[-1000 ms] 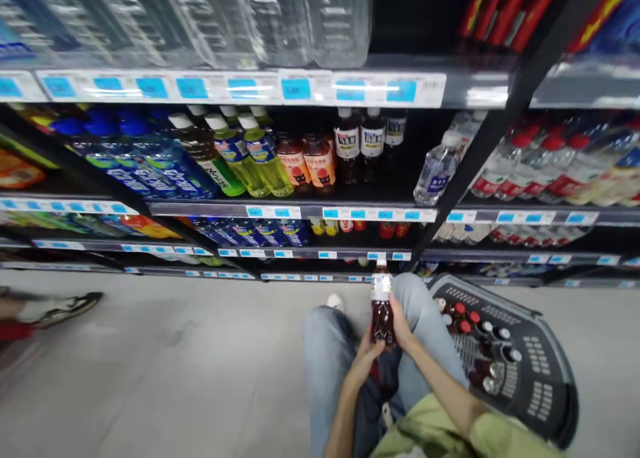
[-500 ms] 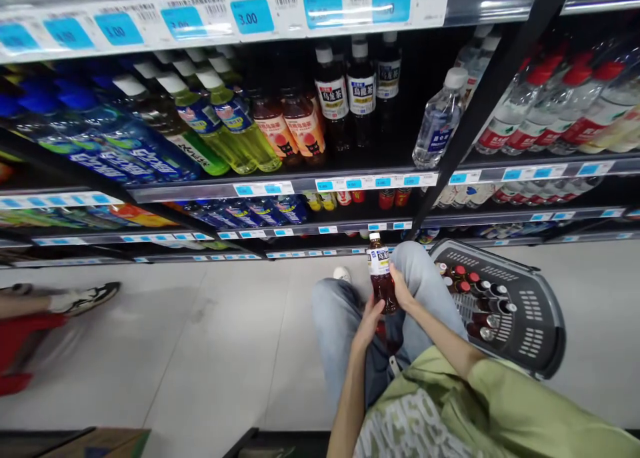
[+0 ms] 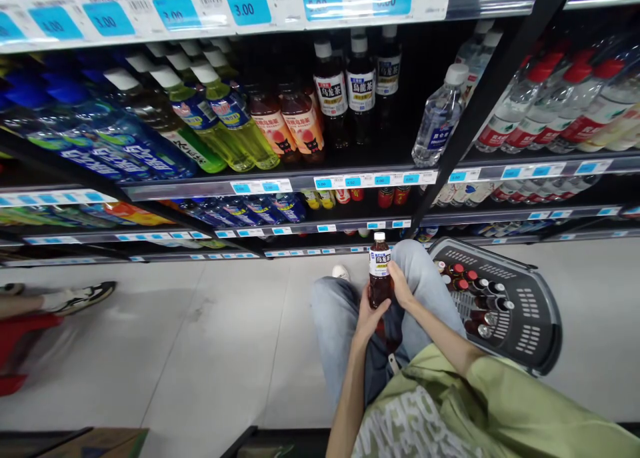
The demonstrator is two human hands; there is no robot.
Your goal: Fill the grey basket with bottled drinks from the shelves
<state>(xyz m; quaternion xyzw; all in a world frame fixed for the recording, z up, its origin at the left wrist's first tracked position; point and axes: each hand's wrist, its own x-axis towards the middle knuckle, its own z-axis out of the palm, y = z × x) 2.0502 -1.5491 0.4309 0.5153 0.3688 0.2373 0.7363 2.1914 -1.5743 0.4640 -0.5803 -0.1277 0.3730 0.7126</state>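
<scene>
Between my knees I hold a bottle of dark oolong tea [image 3: 381, 271] with a white cap and a white label, roughly upright. My left hand [image 3: 369, 315] is closed around its lower part, thumb across the front. My right hand [image 3: 400, 286] grips its right side near the label. Similar white-capped oolong tea bottles [image 3: 361, 88] stand on the shelf ahead. To my right, a dark grey shopping basket [image 3: 537, 311] on the floor holds several bottles with red, white and dark caps.
Shelves of drinks run across the front, with price tags along a shelf edge [image 3: 370, 180]. A clear water bottle [image 3: 439, 115] stands by the dark upright. At left are another person's shoe [image 3: 85, 298] and a red object [image 3: 25, 345]. A cardboard box [image 3: 95, 443] lies at the lower left.
The bottle has turned slightly and stands straighter, its label now facing me more. My left hand has shifted on its lower part. The camera view has moved a little.
</scene>
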